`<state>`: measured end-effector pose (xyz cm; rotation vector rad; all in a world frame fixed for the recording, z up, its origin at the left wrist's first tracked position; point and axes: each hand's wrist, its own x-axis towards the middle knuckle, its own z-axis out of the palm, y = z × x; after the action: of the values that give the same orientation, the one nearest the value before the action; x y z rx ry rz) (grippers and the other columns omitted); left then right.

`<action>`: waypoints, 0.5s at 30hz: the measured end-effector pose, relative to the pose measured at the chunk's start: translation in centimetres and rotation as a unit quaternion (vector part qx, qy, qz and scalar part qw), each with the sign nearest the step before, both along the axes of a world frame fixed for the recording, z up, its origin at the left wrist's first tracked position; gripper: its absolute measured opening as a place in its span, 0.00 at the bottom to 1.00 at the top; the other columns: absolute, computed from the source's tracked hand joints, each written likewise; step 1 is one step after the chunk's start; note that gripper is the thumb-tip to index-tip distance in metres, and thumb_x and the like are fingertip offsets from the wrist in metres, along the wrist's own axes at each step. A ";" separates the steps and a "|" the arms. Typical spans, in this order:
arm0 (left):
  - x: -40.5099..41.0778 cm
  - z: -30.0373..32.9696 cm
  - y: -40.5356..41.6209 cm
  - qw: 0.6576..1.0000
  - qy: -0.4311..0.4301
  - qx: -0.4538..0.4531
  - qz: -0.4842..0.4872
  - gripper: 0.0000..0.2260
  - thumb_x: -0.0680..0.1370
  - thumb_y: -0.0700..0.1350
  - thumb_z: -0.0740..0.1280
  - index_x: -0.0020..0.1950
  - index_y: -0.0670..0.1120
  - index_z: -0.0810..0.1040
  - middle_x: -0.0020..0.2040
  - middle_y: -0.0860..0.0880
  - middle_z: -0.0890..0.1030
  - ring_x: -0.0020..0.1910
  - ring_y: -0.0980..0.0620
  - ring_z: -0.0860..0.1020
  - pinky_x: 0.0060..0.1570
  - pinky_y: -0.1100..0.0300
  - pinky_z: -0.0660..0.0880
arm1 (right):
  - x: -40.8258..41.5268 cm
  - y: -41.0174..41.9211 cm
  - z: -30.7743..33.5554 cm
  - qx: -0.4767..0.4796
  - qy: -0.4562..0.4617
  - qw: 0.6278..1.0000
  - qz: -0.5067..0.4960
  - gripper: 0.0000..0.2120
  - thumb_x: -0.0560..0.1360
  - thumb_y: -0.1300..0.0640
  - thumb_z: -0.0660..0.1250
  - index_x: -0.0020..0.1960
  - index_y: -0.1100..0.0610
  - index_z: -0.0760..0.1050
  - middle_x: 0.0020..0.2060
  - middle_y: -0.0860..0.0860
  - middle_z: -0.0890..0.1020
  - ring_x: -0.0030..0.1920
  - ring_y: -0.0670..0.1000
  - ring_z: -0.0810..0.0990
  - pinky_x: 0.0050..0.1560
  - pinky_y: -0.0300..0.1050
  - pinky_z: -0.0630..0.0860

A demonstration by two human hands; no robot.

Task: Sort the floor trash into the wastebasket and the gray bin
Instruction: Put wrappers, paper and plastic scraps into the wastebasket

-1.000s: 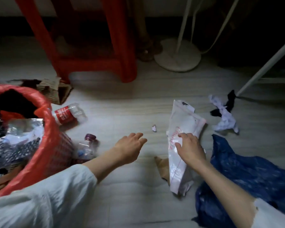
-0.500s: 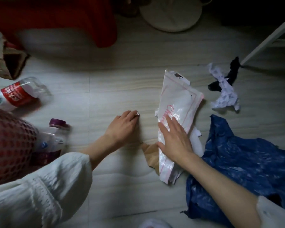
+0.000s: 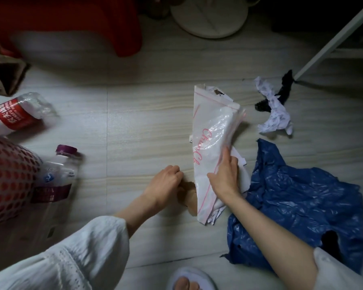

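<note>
Pale wood-look floor [image 3: 134, 126] is dotted with trash, with a red mesh wastebasket [image 3: 6, 174] at the left edge and two clear plastic bottles [image 3: 57, 174] beside it. The right hand [image 3: 224, 176] has its fingers spread and pinches the edge of a shiny white plastic bag [image 3: 212, 139] with pink writing, lifting one side, while the left hand [image 3: 164, 185] is curled almost closed on a scrap of brown paper [image 3: 187, 195] just under the bag. A crinkly blue plastic bag [image 3: 302, 206] lies flat to the right, and a crumpled white paper [image 3: 275, 109] sits past it.
</note>
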<state>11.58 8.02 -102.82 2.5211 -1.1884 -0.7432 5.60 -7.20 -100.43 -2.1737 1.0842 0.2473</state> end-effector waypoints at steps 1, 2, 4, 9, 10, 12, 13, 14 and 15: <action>0.2 0.1 0.2 1.000 0.007 -0.004 0.016 0.08 0.75 0.40 0.63 0.51 0.39 0.75 0.52 0.42 0.75 0.53 0.43 0.72 0.48 0.52 0.69 | 0.3 0.2 0.0 0.053 -0.030 0.996 -0.067 0.39 0.72 0.69 0.65 0.76 0.51 0.49 0.67 0.57 0.65 0.65 0.58 0.68 0.59 0.44 0.69; 0.5 0.2 0.4 0.999 0.017 -0.013 0.038 0.06 0.75 0.40 0.63 0.49 0.39 0.74 0.51 0.42 0.76 0.52 0.43 0.72 0.47 0.51 0.69 | 0.7 0.3 0.1 0.102 -0.057 0.985 -0.130 0.38 0.73 0.70 0.63 0.75 0.51 0.51 0.68 0.56 0.67 0.65 0.57 0.70 0.58 0.43 0.69; 1.5 1.2 1.0 0.995 0.032 -0.038 0.090 0.04 0.74 0.39 0.64 0.46 0.39 0.73 0.48 0.42 0.77 0.50 0.42 0.73 0.45 0.53 0.68 | 1.7 0.5 0.4 0.160 -0.089 0.963 -0.197 0.33 0.74 0.71 0.60 0.74 0.53 0.55 0.67 0.56 0.71 0.63 0.57 0.73 0.58 0.44 0.71; 4.6 5.3 3.5 0.985 0.030 -0.049 0.163 0.09 0.76 0.38 0.63 0.55 0.40 0.72 0.51 0.42 0.79 0.50 0.42 0.75 0.46 0.54 0.69 | 3.2 1.6 4.0 0.147 -0.089 0.973 -0.156 0.20 0.74 0.69 0.59 0.64 0.58 0.71 0.56 0.57 0.79 0.54 0.56 0.76 0.50 0.42 0.72; 5.1 6.4 4.1 0.984 0.024 -0.045 0.169 0.11 0.75 0.38 0.62 0.57 0.40 0.72 0.52 0.42 0.79 0.51 0.42 0.75 0.47 0.55 0.69 | 3.4 2.0 5.1 0.145 -0.097 0.975 -0.141 0.19 0.74 0.69 0.59 0.63 0.58 0.71 0.55 0.56 0.79 0.52 0.55 0.76 0.48 0.41 0.71; 6.1 9.1 5.2 0.983 0.010 -0.043 0.179 0.11 0.75 0.37 0.61 0.57 0.40 0.74 0.53 0.42 0.79 0.51 0.43 0.76 0.47 0.55 0.70 | 3.8 2.8 7.6 0.146 -0.114 0.976 -0.113 0.17 0.75 0.68 0.59 0.62 0.59 0.72 0.52 0.55 0.78 0.50 0.54 0.75 0.46 0.40 0.69; 6.4 10.4 5.6 0.982 0.006 -0.040 0.183 0.11 0.75 0.37 0.60 0.55 0.40 0.75 0.52 0.42 0.80 0.50 0.43 0.76 0.47 0.55 0.71 | 3.9 3.3 8.6 0.144 -0.119 0.977 -0.100 0.16 0.75 0.68 0.59 0.61 0.59 0.72 0.53 0.56 0.78 0.52 0.55 0.76 0.48 0.42 0.71; 6.8 12.1 6.1 0.981 0.002 -0.041 0.188 0.10 0.75 0.36 0.60 0.54 0.40 0.75 0.51 0.43 0.80 0.49 0.43 0.76 0.47 0.54 0.72 | 4.1 3.9 10.1 0.139 -0.129 0.978 -0.088 0.15 0.75 0.68 0.59 0.60 0.60 0.72 0.54 0.56 0.78 0.53 0.56 0.76 0.50 0.44 0.72; 7.1 13.9 6.7 0.981 -0.003 -0.044 0.191 0.09 0.75 0.37 0.60 0.53 0.40 0.76 0.50 0.43 0.79 0.49 0.43 0.76 0.47 0.54 0.72 | 4.3 4.5 11.7 0.132 -0.141 0.978 -0.077 0.15 0.74 0.67 0.60 0.59 0.60 0.72 0.53 0.57 0.79 0.54 0.57 0.76 0.52 0.46 0.73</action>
<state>18.65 14.75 -88.92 2.5651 -0.6847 -0.5695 9.92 -2.71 -88.74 -1.8138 0.9898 0.0107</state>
